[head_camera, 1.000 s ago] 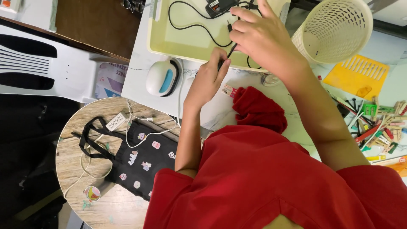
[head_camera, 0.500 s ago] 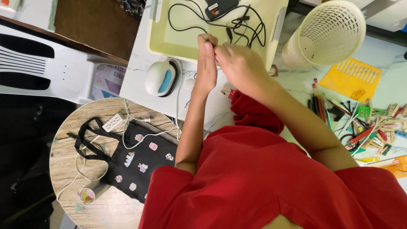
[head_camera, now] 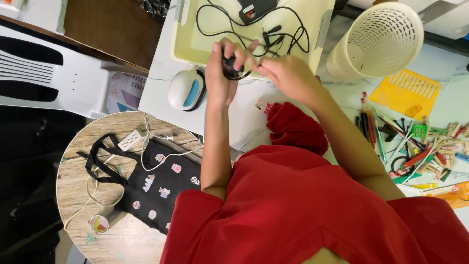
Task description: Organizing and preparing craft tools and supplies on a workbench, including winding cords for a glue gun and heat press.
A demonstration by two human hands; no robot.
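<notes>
White desk (head_camera: 156, 93), pale yellow tray (head_camera: 195, 49) at far edge, loose black cable (head_camera: 288, 36) lying inside. Left hand (head_camera: 220, 73) fingers curled tight round coiled black cord (head_camera: 229, 68), held just above tray's near rim. Right hand (head_camera: 288, 76) pinches cord's free end, just right of coil, strand running left-right. Open desk below hands.

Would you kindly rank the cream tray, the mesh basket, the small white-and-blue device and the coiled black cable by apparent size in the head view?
Largest to smallest:
1. Cream tray
2. Mesh basket
3. White-and-blue device
4. Coiled black cable, held in the left hand
</notes>
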